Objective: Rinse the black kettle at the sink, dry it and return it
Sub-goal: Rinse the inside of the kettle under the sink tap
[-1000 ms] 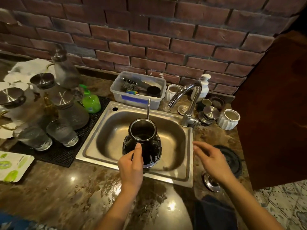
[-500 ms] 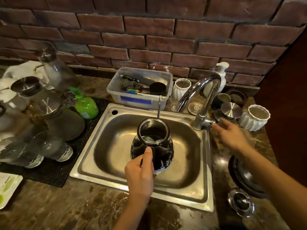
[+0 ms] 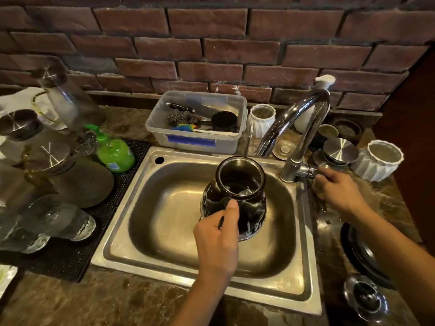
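The black kettle [image 3: 235, 196] hangs over the steel sink [image 3: 164, 231], mouth up and tilted a little toward the tap, with a bit of water inside and foam streaks on its side. My left hand [image 3: 217, 238] grips it by the handle at its near side. The chrome faucet [image 3: 296, 128] arches over the kettle's mouth, and no water stream is visible. My right hand [image 3: 336, 187] is closed on the faucet's side lever at the sink's right rim.
A plastic tub [image 3: 195, 140] with scrubbers stands behind the sink. Left, glass carafes and a green soap bottle [image 3: 113, 151] crowd a black mat. Right, white ribbed cups [image 3: 379, 161], metal lids, a sink strainer [image 3: 364, 300] and a dark round lid sit on the wet counter.
My right hand moved from beside the sink up to the faucet lever and closed on it. The kettle shifted right under the spout, and the earlier thin stream is no longer visible.
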`<control>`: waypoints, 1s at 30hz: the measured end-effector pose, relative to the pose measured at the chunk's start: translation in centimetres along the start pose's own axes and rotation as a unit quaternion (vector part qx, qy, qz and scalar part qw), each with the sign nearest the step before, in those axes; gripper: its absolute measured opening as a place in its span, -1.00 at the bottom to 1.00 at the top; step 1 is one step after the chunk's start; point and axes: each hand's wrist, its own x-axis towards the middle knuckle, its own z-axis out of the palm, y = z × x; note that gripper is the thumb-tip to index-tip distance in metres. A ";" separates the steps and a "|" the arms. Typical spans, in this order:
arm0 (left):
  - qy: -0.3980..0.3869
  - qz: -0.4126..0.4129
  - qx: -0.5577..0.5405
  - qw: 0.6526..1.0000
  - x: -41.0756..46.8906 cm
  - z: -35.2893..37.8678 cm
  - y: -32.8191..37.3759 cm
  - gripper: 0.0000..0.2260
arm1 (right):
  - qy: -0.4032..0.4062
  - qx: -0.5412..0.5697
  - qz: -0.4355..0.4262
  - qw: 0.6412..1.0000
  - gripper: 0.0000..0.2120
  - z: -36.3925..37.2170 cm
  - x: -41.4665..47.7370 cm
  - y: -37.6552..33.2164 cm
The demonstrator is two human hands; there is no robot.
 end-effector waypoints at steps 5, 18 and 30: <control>-0.005 0.016 0.004 1.000 0.7 1.1 -1.0 -0.52 | -0.036 0.135 0.001 0.990 -0.73 -0.4 0.5 0.9; -0.008 0.004 -0.015 1.000 0.2 1.1 -0.5 -0.48 | -0.015 0.375 0.049 0.926 -0.71 0.4 2.0 3.3; -0.002 -0.014 -0.003 1.000 -0.5 0.6 -0.4 -0.47 | -0.023 0.457 0.079 0.885 -0.67 0.4 2.2 3.3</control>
